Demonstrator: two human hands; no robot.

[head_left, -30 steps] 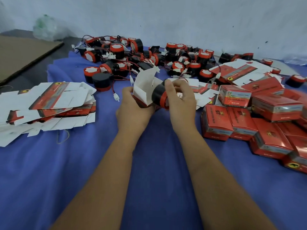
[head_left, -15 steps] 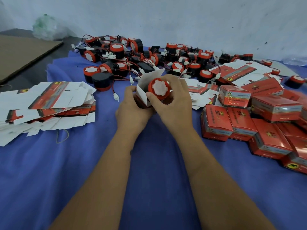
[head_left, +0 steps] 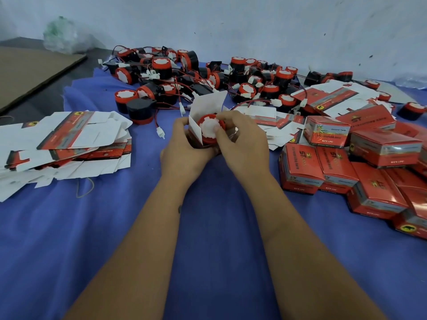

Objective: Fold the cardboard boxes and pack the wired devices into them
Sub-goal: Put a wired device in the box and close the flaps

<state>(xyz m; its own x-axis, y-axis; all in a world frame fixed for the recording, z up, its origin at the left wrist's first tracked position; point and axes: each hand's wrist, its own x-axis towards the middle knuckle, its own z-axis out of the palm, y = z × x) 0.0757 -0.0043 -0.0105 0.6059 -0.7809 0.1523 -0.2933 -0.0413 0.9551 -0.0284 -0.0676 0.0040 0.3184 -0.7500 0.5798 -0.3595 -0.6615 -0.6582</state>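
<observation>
Blue cloth surface (head_left: pixel 115 239) is holding everything here. Dead center, the left hand (head_left: pixel 184 148) is gripping an open box (head_left: pixel 201 116) while the right hand (head_left: pixel 242 144) fingers are pinching a red device (head_left: pixel 209 130) sitting in its mouth. Flat blanks (head_left: pixel 64 139) lying left, finished boxes (head_left: pixel 346 162) piling right.

Left hand (head_left: pixel 184 148) holds box (head_left: pixel 203 112); right hand (head_left: pixel 242 144) grips device (head_left: pixel 209 130).
</observation>
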